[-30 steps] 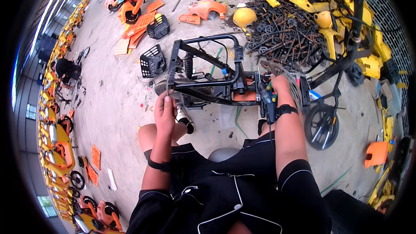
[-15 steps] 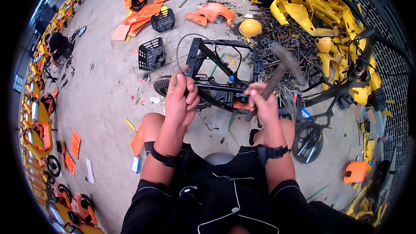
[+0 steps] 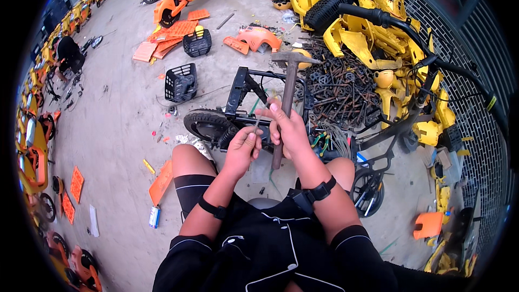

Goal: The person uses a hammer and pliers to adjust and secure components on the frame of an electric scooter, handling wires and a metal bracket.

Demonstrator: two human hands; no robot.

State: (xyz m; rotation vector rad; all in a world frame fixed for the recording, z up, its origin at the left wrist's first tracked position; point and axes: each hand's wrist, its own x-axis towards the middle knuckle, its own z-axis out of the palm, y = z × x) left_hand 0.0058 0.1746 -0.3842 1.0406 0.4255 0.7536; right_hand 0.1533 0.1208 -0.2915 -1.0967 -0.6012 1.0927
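Note:
My right hand is closed around the dark handle of a hammer. The hammer stands nearly upright with its head at the top. Just to the left, my left hand pinches a thin grey piece, whose far end I cannot make out. The fingertips of both hands are close together. Behind them, partly hidden, is a black scooter frame with a rear wheel lying low at its left.
Black baskets and orange panels lie on the floor beyond. A heap of dark metal parts and yellow body panels fill the right. Handlebars rise at the right. Scooters line the left; another person crouches there.
My hands have come together and lower. The hammer, blurred and tilted before, now stands upright further left. The long looping cable above my left hand no longer shows. The view has shifted.

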